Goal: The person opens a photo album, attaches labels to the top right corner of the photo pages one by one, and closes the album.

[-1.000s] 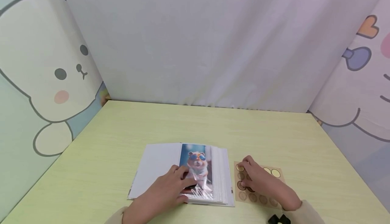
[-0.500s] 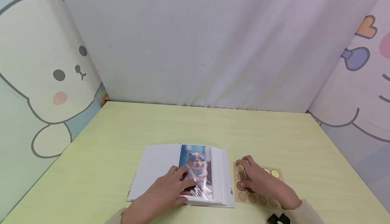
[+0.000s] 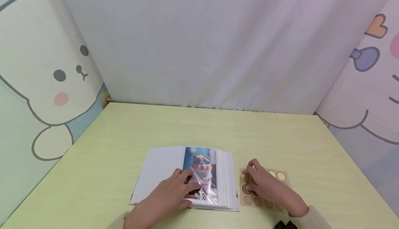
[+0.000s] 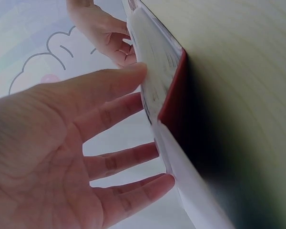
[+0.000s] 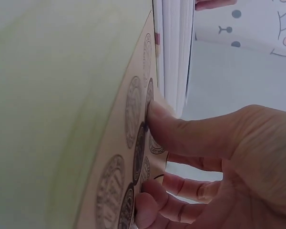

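Observation:
An open photo album lies on the table, its front pocket showing a photo of a hamster-like animal in sunglasses. My left hand rests on this page, holding it flat; in the left wrist view its fingers are fairly straight against the page edge. To the album's right lies a brown sticker sheet with rows of round stickers. My right hand is on the sheet, index finger bent at its far left corner. In the right wrist view the thumb presses the sheet; what the fingertips grip is partly hidden.
A black object, partly cut off, sits at the table's near edge by the right sleeve. The pale table ends at a grey curtain. Cartoon-printed panels stand at both sides.
The right index finger has curled down over the sheet's far left round sticker, which showed half a second ago. The left hand and album stay put.

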